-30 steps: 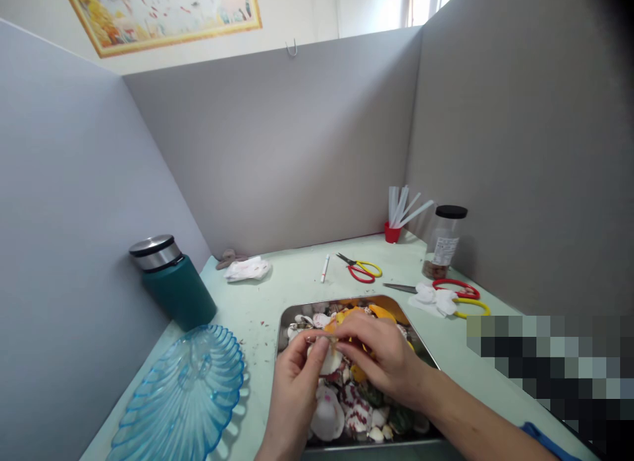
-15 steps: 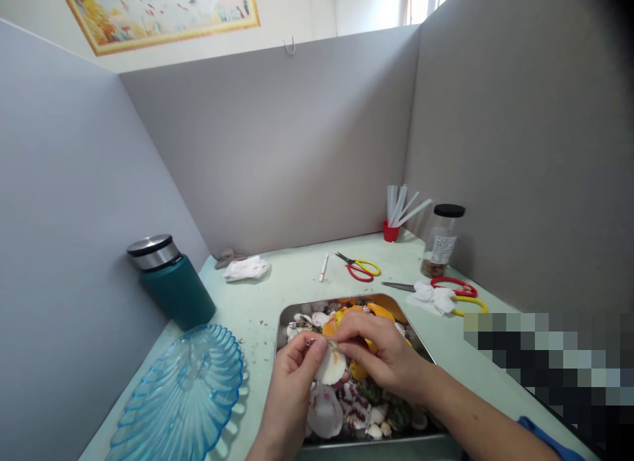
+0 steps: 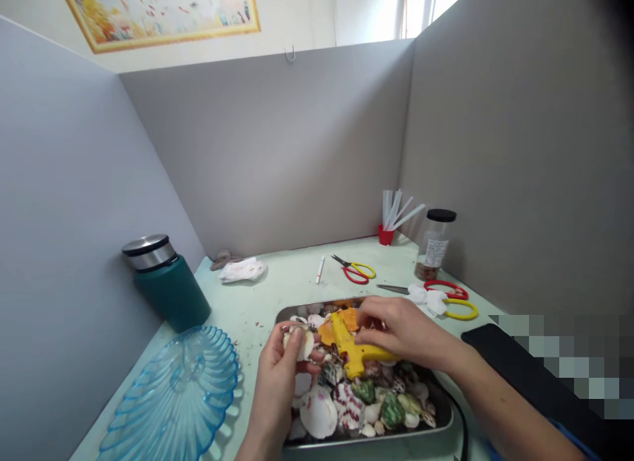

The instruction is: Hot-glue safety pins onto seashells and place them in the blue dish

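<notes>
Between the thumb and fingers of my left hand (image 3: 277, 362) is a white seashell (image 3: 306, 345), with a thin metal piece at its upper edge that is too small to make out. A yellow hot glue gun (image 3: 349, 349) lies on the shells in the metal tray (image 3: 371, 441). My right hand (image 3: 401, 325) is curled at the glue gun, its thumb and fingertips against the body; the handle is partly hidden below the hand. Around them in the tray are a large white shell (image 3: 318, 413), a purple-striped shell (image 3: 349, 405) and green shells (image 3: 392, 410).
A blue shell-shaped dish (image 3: 173, 395) and a teal bottle (image 3: 171, 289) stand left. Behind the tray lie a white marker (image 3: 320, 269), small scissors (image 3: 356, 269) and larger scissors (image 3: 460, 308). A jar (image 3: 434, 246) and red cup of glue sticks (image 3: 386, 234) stand back right. A black cord (image 3: 465, 421) runs beside the tray.
My right hand has let go of the shell and moved right onto the glue gun. My left hand has shifted left, still holding the shell. The view has shifted slightly.
</notes>
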A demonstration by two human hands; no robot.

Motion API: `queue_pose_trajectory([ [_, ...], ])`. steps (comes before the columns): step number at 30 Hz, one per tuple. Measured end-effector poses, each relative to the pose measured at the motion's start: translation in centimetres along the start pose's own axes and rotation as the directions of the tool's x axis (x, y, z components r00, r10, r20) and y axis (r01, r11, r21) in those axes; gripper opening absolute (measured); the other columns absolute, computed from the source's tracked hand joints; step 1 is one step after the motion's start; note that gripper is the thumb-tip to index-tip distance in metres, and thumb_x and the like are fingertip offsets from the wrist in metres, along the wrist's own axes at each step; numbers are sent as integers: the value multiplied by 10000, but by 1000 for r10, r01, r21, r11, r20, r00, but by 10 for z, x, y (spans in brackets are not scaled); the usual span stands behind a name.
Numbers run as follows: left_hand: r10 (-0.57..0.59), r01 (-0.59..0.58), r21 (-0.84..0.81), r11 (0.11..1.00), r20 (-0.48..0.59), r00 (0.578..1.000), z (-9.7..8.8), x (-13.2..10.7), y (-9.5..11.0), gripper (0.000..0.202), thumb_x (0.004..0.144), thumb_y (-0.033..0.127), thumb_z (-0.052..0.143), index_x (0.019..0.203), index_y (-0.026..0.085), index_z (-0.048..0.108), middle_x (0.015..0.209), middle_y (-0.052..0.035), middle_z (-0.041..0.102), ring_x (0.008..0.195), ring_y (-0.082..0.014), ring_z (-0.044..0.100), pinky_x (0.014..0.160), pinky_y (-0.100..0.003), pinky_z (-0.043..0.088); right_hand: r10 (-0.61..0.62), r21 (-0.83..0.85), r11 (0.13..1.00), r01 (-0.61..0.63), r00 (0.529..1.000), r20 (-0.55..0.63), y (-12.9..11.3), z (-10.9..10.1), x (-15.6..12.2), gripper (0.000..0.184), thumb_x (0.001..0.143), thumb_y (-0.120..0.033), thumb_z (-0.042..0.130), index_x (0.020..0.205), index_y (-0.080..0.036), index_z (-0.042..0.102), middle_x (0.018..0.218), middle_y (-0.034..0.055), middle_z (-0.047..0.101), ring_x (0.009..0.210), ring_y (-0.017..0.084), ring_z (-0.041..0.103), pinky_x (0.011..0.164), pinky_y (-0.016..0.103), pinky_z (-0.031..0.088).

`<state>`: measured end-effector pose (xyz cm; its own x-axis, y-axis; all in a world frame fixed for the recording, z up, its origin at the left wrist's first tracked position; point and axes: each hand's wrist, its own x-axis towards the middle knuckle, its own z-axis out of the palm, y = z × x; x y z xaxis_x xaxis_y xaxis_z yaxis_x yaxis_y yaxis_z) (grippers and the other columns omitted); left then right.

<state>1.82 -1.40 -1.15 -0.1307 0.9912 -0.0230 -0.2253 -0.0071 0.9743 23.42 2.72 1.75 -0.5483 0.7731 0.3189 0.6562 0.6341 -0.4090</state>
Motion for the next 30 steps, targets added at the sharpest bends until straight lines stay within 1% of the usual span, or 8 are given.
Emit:
queue_pose_trajectory([
  [4,18,-18,6,1000,-20,1000,-1,2,-1,296,788,405,606,932,161,517,781,-14,644,539,-131,613,431,-223,493,110,-209,976,-64,970,216,3,3,-5,393,612,-402,779,891,-202,588,887,36,625,787,229,581,609,270,367],
  [8,9,-8,12,1000,-36,999,-4,4,-3,284,782,392,615,899,161,500,769,-9,635,530,-129,619,438,-223,497,159,-291,953,-81,953,257,-2,14,-4,279,695,-270,685,945,-191,589,957,80,640,894,275,588,692,318,394],
  [11,10,-9,19,1000,-47,999,-6,5,-4,278,777,385,626,892,170,491,743,18,608,513,-124,622,434,-214,493,138,-252,965,-69,954,268,-4,11,-4,196,743,-216,598,937,-188,594,929,86,655,863,262,599,697,314,398],
  [14,32,-31,19,999,-52,998,-6,6,-4,269,794,381,609,924,180,488,743,27,600,508,-120,621,422,-204,482,105,-108,991,-82,966,236,-2,0,-5,163,813,-214,512,950,-186,595,910,79,658,822,230,602,695,289,402],
  [18,57,-56,12,998,-42,998,-6,6,-4,258,813,383,587,947,188,484,741,24,609,501,-112,607,413,-194,459,74,216,971,-107,986,152,2,-10,-3,165,882,-280,463,944,-193,589,903,44,646,788,195,586,695,268,425],
  [23,70,-69,33,997,-14,997,-5,5,-5,228,835,377,565,920,180,488,589,48,592,396,-76,510,376,-163,376,149,669,714,-207,978,143,3,3,0,286,823,-391,571,1020,-185,587,877,36,651,786,205,611,667,282,495],
  [26,72,-72,40,997,6,997,-5,5,-7,218,844,379,553,887,173,494,584,41,606,351,-52,443,355,-154,323,154,735,652,-187,982,113,-2,14,2,350,781,-343,642,1092,-188,596,932,42,667,862,225,628,732,308,517],
  [30,73,-74,32,997,28,997,-5,5,-8,225,855,390,534,888,172,494,554,35,607,360,-60,432,351,-152,292,42,755,647,-104,994,100,-8,20,3,438,795,-367,652,1187,-184,586,1059,59,667,996,240,611,861,334,504],
])
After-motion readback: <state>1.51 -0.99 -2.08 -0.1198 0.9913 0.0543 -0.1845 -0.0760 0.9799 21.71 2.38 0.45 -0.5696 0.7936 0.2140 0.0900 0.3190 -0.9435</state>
